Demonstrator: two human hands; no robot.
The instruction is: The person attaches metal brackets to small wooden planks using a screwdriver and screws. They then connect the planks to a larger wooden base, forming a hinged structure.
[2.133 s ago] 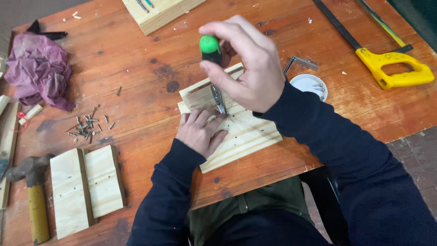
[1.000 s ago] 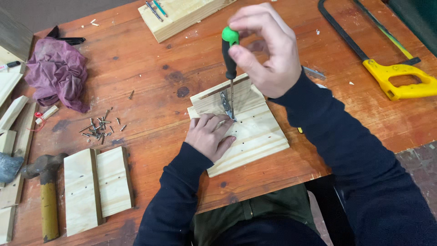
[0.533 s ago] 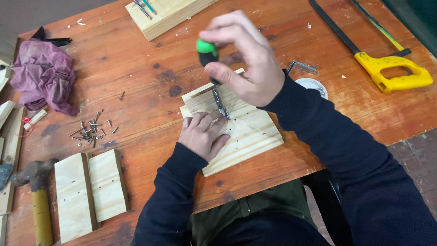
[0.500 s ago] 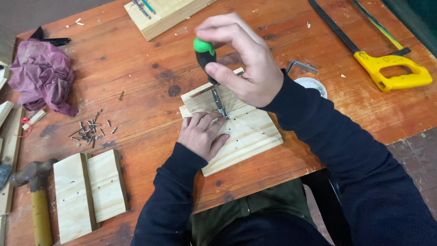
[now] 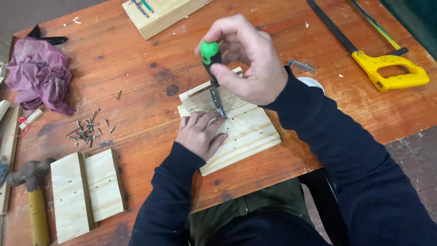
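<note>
A screw is being driven into a pale pine board assembly (image 5: 248, 132), a square panel of planks with small holes dotted across it, lying on the reddish wooden table (image 5: 136, 91) directly under both hands. The right hand (image 5: 248, 61) is closed around a screwdriver with a black grip and bright green cap (image 5: 210, 57), held nearly upright, its metal shaft reaching down to the panel just beyond the left fingertips. The left hand (image 5: 200, 134) is laid flat on the near left part of the panel, fingers spread and gripping nothing, so the wood is pinned down; whether the screw itself is steadied by them cannot be told.

The step in hand is judged to be the turning-in of one fastener. Steady downward pressure, a vertical shaft and a firmly held panel would be called for by the next turn.

The panel appears clean and light, with a raised strip along its far edge. To the left of the left hand a scatter of small dark screws (image 5: 86, 130) is seen, and nearer the table's edge a second pair of pale joined boards (image 5: 86, 191).
</note>
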